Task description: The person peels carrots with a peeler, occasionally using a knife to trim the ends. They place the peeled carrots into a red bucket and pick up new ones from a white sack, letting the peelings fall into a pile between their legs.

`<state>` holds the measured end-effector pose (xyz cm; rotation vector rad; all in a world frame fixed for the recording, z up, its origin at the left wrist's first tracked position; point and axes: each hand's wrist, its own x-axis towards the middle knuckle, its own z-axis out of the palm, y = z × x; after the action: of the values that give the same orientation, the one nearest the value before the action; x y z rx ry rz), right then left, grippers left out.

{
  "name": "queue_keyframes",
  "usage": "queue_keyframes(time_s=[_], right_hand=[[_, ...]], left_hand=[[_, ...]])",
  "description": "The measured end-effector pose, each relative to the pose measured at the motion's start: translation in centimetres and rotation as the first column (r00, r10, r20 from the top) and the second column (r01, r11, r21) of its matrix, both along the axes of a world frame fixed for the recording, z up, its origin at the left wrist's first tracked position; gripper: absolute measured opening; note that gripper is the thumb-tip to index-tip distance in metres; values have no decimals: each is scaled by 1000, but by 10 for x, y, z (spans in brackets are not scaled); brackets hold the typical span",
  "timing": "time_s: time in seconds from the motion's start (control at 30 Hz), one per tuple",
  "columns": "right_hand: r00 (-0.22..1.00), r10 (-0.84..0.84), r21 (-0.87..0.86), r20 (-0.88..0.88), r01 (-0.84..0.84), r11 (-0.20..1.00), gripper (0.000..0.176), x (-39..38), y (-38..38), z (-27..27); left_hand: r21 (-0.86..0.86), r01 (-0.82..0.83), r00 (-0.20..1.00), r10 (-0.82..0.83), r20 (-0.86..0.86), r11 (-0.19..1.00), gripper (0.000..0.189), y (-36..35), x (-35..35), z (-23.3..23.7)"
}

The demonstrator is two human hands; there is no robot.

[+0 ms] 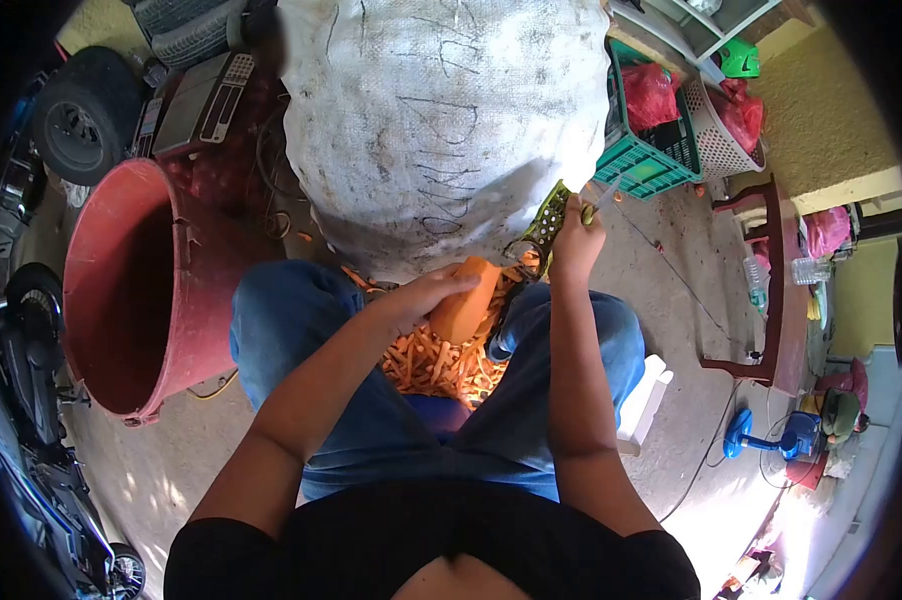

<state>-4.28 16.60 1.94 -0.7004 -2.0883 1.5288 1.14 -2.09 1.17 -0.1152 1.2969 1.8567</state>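
My left hand (426, 298) is wrapped round the near side of a large peeled orange vegetable (466, 305), held between my knees. To its right and a little higher, my right hand (579, 240) grips a green tool with round holes (547, 218); a pale blade sticks out beside the fingers. Tool and vegetable are apart. Beneath the vegetable lies a heap of orange peelings (446, 368), partly hidden by my left hand and the vegetable.
A bulging white sack (441, 120) stands just ahead. At the left is a red tub (176, 290), with a tire (76, 128) behind it. Right of the sack are a green crate (651, 160) and a white basket (721, 145). A blue fan (739, 434) stands further right.
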Motion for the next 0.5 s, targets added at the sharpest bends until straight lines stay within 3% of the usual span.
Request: queue_keyframes(time_s=[0.03,0.13,0.17,0.23,0.3,0.33,0.37,0.47,0.5], right_hand=[[999,22,-48,-42,-24,999,23,1,-2,0],[994,47,-135,-99,-60,989,22,4,-3,-5],[992,58,-178,-114,-78,981,22,5,-4,-6],[996,59,-169,-60,-68,983,24,7,-8,-4],[991,52,-439,-125,-102,893,26,9,-14,-2],[992,80,-407,-94,-111,906,28,13,-19,4],[983,99,-394,-155,-154,906,27,13,-24,-4],[970,232,-265,-68,-242,934,26,28,-44,0],[956,290,-206,-52,-295,933,26,37,-53,16]], left_hand=[[62,-51,990,42,137,997,49,-1,-1,1],[139,-135,954,91,287,981,48,-1,-7,-11],[139,-134,954,90,286,981,48,-1,-7,-11],[237,-132,987,105,122,962,45,0,-6,-2],[205,-117,975,73,212,972,43,0,-6,-6],[174,-99,952,43,302,980,42,0,-6,-7],[174,-99,952,43,302,980,42,0,-6,-7],[214,-149,937,69,343,965,41,0,-8,-12],[395,-176,933,24,360,902,42,1,-10,-21]])
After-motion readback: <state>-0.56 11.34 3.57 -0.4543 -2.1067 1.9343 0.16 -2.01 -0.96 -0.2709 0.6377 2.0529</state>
